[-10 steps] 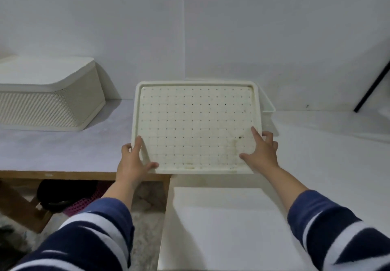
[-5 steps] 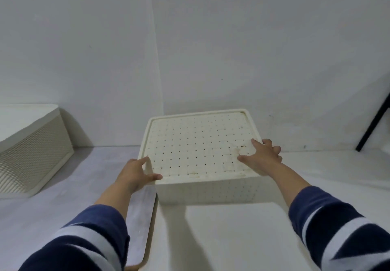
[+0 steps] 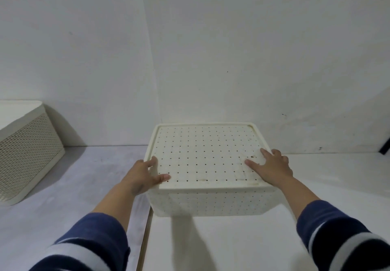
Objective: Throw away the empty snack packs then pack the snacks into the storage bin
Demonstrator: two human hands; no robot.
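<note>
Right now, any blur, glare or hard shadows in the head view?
Head view: sharp, no glare; soft even light. The storage bin casts a faint shadow toward the camera. Wide-angle bends the wall corner line. Left hand and right hand are crisp.

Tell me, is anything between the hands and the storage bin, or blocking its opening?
Nothing separates them: the left hand and the right hand both rest on the perforated lid. That lid sits closed on the storage bin, covering its opening. No snacks or packs are in view.
</note>
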